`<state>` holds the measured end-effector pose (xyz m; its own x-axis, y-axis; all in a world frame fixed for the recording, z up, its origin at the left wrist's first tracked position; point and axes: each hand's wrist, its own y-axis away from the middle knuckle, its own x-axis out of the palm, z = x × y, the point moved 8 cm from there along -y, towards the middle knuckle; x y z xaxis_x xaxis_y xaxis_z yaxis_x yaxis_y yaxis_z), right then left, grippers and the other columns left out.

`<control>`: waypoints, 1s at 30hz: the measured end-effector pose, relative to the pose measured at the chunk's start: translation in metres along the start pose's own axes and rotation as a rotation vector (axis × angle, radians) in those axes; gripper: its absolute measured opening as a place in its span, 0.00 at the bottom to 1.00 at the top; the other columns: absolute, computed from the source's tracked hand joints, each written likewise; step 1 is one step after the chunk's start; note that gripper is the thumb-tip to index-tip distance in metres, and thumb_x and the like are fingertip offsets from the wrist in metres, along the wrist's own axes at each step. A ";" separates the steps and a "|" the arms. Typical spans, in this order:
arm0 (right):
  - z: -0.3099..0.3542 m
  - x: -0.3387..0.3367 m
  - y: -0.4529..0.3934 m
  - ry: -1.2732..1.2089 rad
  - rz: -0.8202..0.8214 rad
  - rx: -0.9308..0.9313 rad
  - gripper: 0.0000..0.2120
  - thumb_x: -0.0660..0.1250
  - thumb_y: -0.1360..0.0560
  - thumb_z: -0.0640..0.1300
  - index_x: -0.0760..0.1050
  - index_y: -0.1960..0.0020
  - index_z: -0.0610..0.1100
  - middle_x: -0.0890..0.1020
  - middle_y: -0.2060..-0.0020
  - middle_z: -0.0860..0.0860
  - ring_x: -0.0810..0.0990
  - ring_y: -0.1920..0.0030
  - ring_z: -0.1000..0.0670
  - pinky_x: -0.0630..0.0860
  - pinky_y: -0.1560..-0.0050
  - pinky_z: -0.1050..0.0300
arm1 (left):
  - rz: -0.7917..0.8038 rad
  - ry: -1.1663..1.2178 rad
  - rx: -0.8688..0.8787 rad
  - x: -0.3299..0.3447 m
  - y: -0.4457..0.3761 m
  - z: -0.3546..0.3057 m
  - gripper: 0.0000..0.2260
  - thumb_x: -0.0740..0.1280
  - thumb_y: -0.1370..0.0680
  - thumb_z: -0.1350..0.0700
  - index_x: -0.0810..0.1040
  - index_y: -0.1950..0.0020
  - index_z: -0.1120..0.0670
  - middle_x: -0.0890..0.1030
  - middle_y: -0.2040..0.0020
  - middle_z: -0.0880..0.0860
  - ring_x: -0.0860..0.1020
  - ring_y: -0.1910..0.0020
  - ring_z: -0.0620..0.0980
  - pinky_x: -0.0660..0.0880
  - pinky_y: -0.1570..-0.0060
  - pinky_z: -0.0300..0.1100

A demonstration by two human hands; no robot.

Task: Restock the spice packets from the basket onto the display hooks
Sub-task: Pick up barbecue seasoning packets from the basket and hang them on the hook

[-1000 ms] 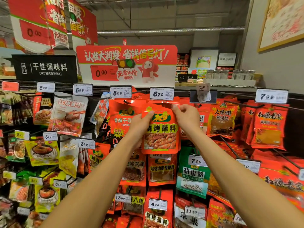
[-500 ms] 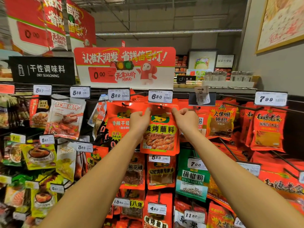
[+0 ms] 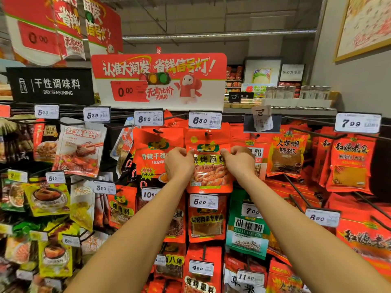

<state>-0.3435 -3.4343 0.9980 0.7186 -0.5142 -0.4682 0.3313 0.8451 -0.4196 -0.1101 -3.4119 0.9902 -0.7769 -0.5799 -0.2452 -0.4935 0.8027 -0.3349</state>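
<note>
An orange-red spice packet (image 3: 208, 166) with a yellow band hangs from a black display hook (image 3: 206, 134) under the 6.80 price tag (image 3: 204, 120). My left hand (image 3: 178, 163) pinches its left edge and my right hand (image 3: 239, 162) pinches its right edge, both at the level of the yellow band. The hook passes through the hole at the packet's top. The basket is out of sight.
More red packets hang on neighbouring hooks under the 8.50 tag (image 3: 148, 118) and the 7.99 tag (image 3: 357, 123). A green pepper packet (image 3: 247, 231) hangs below right. A red promotional sign (image 3: 158, 79) stands above. Bare hook rods (image 3: 296, 189) stick out at the right.
The packet's top has gone up onto the hook under the 6.80 tag. Both hands slid down from its top corners to its sides.
</note>
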 end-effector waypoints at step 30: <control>-0.055 -0.032 0.123 -0.563 0.270 0.114 0.09 0.66 0.21 0.38 0.80 0.58 0.40 0.82 0.71 0.45 0.78 0.74 0.48 0.71 0.77 0.62 | 0.515 0.342 -0.097 -0.033 0.090 0.058 0.07 0.67 0.19 0.57 0.83 0.52 0.55 0.86 0.60 0.53 0.83 0.64 0.50 0.79 0.66 0.39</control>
<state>-0.3599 -3.3218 0.9187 0.9871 -0.1510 -0.0525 0.1340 0.9606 -0.2437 -0.1062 -3.3286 0.9154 -0.9978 -0.0504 -0.0427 -0.0429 0.9857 -0.1628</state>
